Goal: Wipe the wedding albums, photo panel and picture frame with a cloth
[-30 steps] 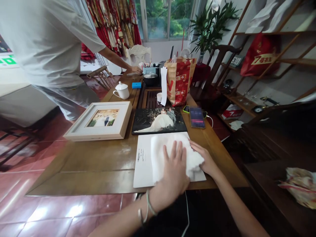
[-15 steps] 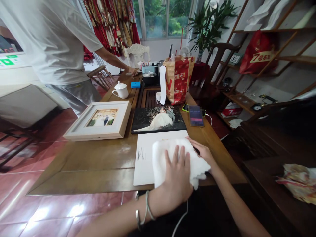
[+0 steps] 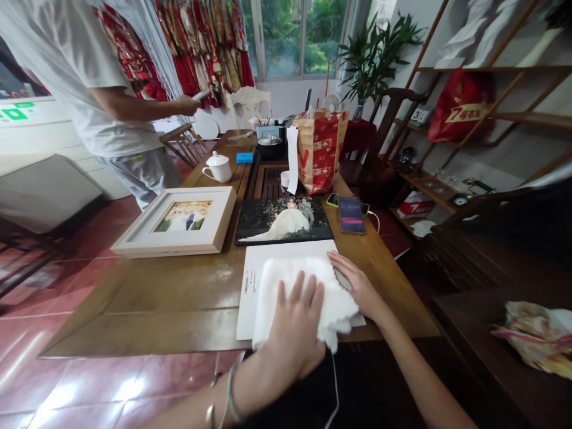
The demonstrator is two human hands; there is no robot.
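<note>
My left hand (image 3: 295,325) lies flat with fingers spread on a folded white cloth (image 3: 339,304). Under the cloth is a white rectangular board (image 3: 245,310) with small printed text and a barcode near its left side. At the board's right side rests my right hand (image 3: 360,286), its fingers stretched out over the edge beside the cloth. A greyish patch shows under that hand, and I cannot make out what it is. Just beyond the board lies a dark wedding photo panel (image 3: 286,220). A pale wooden picture frame (image 3: 179,220) sits to the left.
On the wooden table (image 3: 170,298) stand a lidded white mug (image 3: 218,167), a blue box (image 3: 244,158), a paper bag (image 3: 319,152) and a phone (image 3: 351,214) by a cable. Another person (image 3: 116,101) stands at the left, holding a light slim object. Shelves (image 3: 451,173) line the right.
My left hand and the cloth have shifted left across the board. The other person's hand has lifted from the table and now holds a slim light object. The view has shifted slightly.
</note>
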